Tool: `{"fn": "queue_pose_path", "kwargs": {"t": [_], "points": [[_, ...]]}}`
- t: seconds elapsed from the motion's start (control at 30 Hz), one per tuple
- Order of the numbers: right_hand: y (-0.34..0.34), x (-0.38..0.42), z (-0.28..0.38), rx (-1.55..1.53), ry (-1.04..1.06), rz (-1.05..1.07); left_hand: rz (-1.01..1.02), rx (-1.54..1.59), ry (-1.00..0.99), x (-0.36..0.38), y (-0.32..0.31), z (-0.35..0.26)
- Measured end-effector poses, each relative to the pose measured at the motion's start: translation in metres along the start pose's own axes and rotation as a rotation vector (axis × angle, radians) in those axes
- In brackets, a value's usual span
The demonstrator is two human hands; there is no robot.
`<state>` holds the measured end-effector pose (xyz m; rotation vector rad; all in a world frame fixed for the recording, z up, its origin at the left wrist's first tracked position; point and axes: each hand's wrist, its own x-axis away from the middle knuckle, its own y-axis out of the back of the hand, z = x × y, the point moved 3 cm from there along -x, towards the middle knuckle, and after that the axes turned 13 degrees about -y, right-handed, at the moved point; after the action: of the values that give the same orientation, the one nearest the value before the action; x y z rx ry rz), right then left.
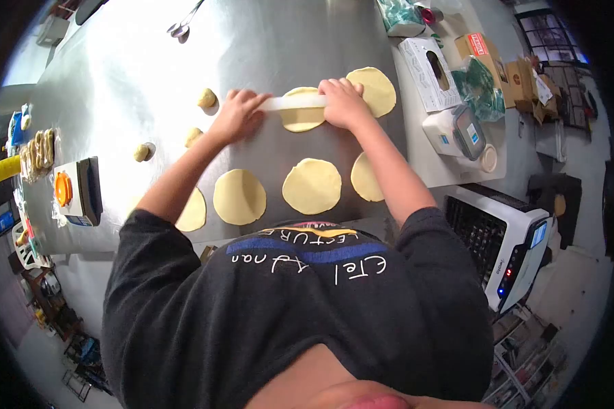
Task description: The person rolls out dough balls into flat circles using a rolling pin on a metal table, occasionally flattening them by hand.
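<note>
Nearest the camera was the person's dark T-shirt (300, 307), soft cloth with white lettering, filling the view toward 6 o'clock. Beyond it, on the brushed steel tabletop (150, 68), lay a row of four flat, pale yellow dough rounds: one half hidden by the left arm (194, 211), one (239, 196), one (312, 185), and one partly behind the right forearm (363, 178), all thin, smooth and near circular.

At 3 o'clock stood a white boxy appliance (518, 238) with a dark grille. At 9 o'clock sat a small white and black device (82, 192) bearing an orange disc.

Farther out, toward 12 o'clock, both hands pressed down on a white rolling pin (295, 102). The left hand (239, 114) lay flat with fingers spread on its left end; the right hand (343, 102) curled over its right end. The pin lay across a dough round (303, 117), touching it. Another flattened round (375, 88) lay just beside the right hand at 1 o'clock.

Three small rough dough lumps (207, 98), (193, 136), (142, 152) sat at 10 o'clock. At 2 o'clock a lidded clear plastic container (457, 131) held contents I could not make out, near a white carton (428, 71) and cardboard boxes (488, 58).
</note>
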<state>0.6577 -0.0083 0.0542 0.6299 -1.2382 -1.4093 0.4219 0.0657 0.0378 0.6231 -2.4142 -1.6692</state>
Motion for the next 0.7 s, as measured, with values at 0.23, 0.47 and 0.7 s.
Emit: {"fn": "queue_pose_path", "kwargs": {"t": [0.23,0.47,0.7], "points": [[-0.022,-0.031,0.006,0.070,-0.065,-0.192,-0.109,-0.053,0.162,-0.008,-0.014,-0.004],[-0.039,0.031,-0.008,0.023,0.122,-0.366,-0.043,-0.261,0.328,-0.007,-0.034,-0.043],[-0.040,0.077,-0.017,-0.067,0.140,-0.320,-0.094,-0.062,0.105,0.028,-0.029,-0.067]]}}
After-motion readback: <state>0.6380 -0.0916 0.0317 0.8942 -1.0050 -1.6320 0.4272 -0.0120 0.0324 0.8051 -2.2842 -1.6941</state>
